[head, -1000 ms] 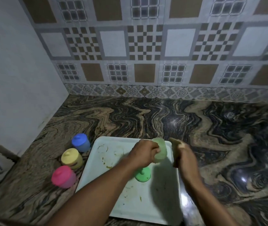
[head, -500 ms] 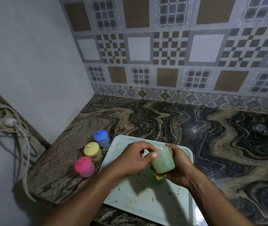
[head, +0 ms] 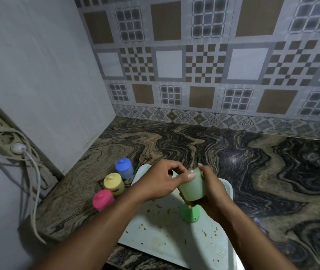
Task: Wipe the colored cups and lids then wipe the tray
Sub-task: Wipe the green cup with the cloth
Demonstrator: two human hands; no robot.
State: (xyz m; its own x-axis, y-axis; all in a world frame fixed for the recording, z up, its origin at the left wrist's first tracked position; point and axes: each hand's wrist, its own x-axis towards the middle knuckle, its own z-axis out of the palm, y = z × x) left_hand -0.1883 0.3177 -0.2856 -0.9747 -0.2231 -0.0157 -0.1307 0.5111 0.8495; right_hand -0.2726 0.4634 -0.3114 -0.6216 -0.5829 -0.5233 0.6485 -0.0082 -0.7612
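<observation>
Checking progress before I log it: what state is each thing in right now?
green cup: lid off, held by left hand and right hand.
tray: dirty, scraps scattered.
green lid: loose on the tray.
blue cup: lidded, on counter.
yellow cup: lidded, on counter.
pink cup: lidded, on counter.

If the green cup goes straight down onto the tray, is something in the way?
Yes, it seems so: the green lid lies on the tray just under the green cup, which the left hand and right hand hold.
</observation>
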